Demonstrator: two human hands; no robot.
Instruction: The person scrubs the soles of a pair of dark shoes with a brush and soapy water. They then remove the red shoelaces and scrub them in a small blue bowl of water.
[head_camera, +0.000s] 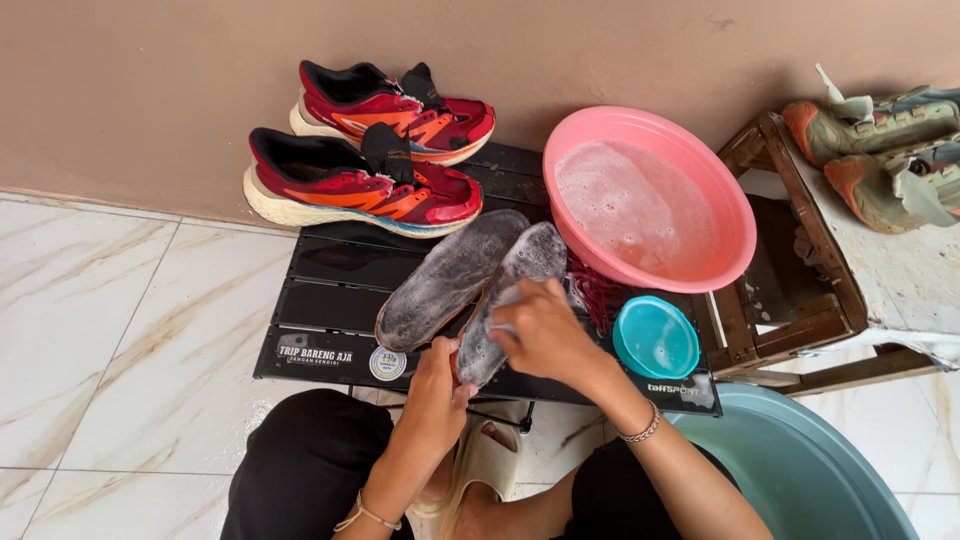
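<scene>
Underfoot, the marble-patterned floor (100, 330) is the biggest thing in view, meeting a brown wall (150, 90) at the top. On the floor stands a low black slatted surface (330, 300). At the lower right curves the rim of a large teal tub (800, 470), and on the far right a wooden stool (800, 290) carries a pair of grey-green shoes with orange toes (880, 150).

On the black surface, a pink basin (650, 195) full of soapy water sits at the right end. Two red and orange running shoes (370, 150) lie on their sides at the back, near the wall. Two grey, sudsy insoles lie side by side in the middle: the left insole (445, 280) rests free, while the right insole (515, 290) is under the person's hands. Red laces (597, 290) are bunched between that insole and the basin. A small teal bowl (655, 338) stands at the front right, just below the basin.

The left hand (440, 385) is closed on the near end of the right insole, pinning it. The right hand (545, 330) curls over its middle, fingers bent around something mostly hidden, which I cannot identify. Both wrists wear thin bracelets, and a beige sandal (480, 465) shows between the knees.
</scene>
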